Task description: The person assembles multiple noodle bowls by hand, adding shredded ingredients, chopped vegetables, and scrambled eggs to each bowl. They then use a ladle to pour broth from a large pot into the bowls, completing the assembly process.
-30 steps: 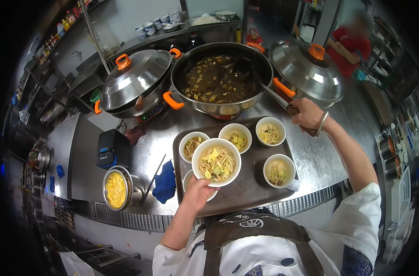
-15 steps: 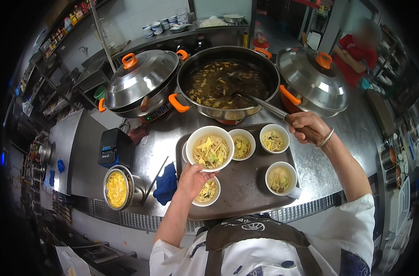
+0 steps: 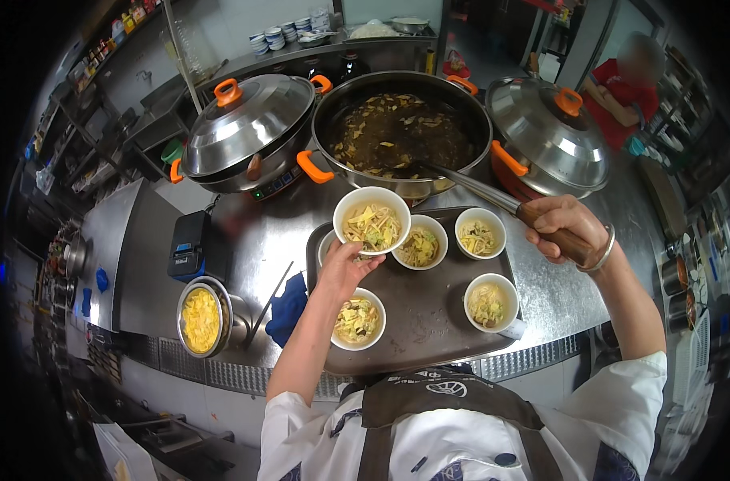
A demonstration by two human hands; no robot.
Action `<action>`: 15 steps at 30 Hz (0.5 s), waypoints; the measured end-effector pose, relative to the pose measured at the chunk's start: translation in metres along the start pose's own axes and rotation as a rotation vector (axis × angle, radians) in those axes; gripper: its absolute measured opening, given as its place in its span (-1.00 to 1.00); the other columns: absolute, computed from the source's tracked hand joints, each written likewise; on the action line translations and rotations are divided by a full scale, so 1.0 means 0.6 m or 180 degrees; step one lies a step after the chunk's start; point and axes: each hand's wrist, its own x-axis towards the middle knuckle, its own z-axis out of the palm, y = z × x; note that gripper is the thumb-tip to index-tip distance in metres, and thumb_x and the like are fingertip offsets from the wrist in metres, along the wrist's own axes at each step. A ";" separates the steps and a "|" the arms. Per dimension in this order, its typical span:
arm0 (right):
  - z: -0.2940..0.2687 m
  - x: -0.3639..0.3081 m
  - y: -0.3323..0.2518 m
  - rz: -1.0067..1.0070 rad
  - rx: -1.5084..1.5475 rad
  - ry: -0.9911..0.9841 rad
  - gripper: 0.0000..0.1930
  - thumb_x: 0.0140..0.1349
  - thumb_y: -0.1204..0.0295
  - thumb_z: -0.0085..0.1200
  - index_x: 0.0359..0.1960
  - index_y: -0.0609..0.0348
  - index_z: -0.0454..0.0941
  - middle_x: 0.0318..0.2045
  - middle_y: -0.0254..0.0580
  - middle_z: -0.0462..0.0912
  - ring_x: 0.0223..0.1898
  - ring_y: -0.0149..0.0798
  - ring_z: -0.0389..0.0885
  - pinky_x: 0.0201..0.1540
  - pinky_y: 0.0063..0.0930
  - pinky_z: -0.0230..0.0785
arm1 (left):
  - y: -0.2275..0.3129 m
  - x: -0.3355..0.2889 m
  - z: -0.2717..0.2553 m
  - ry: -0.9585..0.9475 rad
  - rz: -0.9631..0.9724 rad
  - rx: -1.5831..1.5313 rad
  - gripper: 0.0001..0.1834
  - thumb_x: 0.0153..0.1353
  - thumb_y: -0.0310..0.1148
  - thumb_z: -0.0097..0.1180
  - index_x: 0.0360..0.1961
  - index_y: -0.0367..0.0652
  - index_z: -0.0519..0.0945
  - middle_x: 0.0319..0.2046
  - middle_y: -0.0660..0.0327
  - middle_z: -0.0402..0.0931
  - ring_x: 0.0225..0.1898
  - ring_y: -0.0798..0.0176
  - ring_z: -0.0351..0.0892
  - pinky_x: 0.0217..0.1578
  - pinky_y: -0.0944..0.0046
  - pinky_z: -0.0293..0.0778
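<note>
- Left grip (image 3: 342,268): grasping a white bowl (image 3: 371,220) by its near side, raised over the brown tray (image 3: 417,337) at its far left corner, just in front of the wide steel pot (image 3: 365,181)
- Bowl contents: pale strips with yellow and green pieces
- Right grip (image 3: 569,230): clenched on the brown handle of a ladle (image 3: 485,191), beyond the tray's far right corner; shaft slants over the pot's near right rim, head hidden in dark broth (image 3: 381,132) with floating yellowish bits
- Tray: at near edge of steel bench (image 3: 561,272)
- Five other filled bowls (image 3: 478,234) on tray: far right corner, mid far edge, right edge toward near corner, near left corner, and left edge, the last mostly covered from view by the raised one
- Lidded pans (image 3: 253,120) with orange handles flank the pot toward the bench's far edge
- Blue cloth (image 3: 287,311) just beside tray's left edge; steel container (image 3: 235,321) of yellow food farther left, by bench's near edge; dark box (image 3: 190,240) behind it
- Person in red (image 3: 622,96) past bench's far right corner
</note>
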 end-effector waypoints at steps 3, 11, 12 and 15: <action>0.016 -0.024 -0.009 -0.0083 -0.0182 0.0049 -0.63 -0.11 0.52 -0.07 -0.24 0.57 0.30 -0.60 -0.09 0.44 -0.79 -0.48 0.33 -0.86 -0.70 0.16 | 0.000 0.006 -0.005 -0.0036 -0.0047 -0.0004 -0.49 0.05 -0.51 -0.14 0.07 -0.23 0.08 -0.01 -0.08 0.22 -0.20 -0.09 0.45 -0.20 0.13 0.49; 0.049 -0.100 -0.021 -0.0278 0.0088 -0.0162 -0.63 -0.15 0.58 -0.09 -0.25 0.61 0.31 -0.61 -0.01 0.46 -0.81 -0.41 0.36 -0.84 -0.64 0.18 | 0.001 0.019 -0.008 -0.0054 -0.0092 0.0014 -0.58 0.06 -0.44 -0.06 -0.04 -0.22 0.16 -0.13 -0.02 0.29 -0.26 -0.02 0.48 -0.30 0.17 0.48; 0.050 -0.110 -0.017 -0.0223 0.0170 -0.0111 -0.58 -0.18 0.61 -0.10 -0.19 0.62 0.31 -0.61 0.04 0.46 -0.83 -0.38 0.36 -0.85 -0.64 0.17 | 0.001 0.021 -0.009 -0.0084 -0.0114 0.0029 -0.57 0.08 -0.45 -0.10 -0.01 -0.27 0.15 -0.10 -0.06 0.28 -0.25 -0.04 0.47 -0.31 0.18 0.49; 0.064 -0.140 0.001 -0.0204 0.0067 0.0149 -0.51 -0.25 0.58 -0.05 -0.19 0.67 0.29 -0.67 0.04 0.45 -0.88 -0.38 0.34 -0.89 -0.63 0.20 | 0.006 0.018 -0.004 -0.0077 -0.0126 0.0032 -0.58 0.07 -0.43 -0.08 -0.03 -0.27 0.16 -0.13 -0.09 0.30 -0.27 -0.05 0.48 -0.34 0.21 0.48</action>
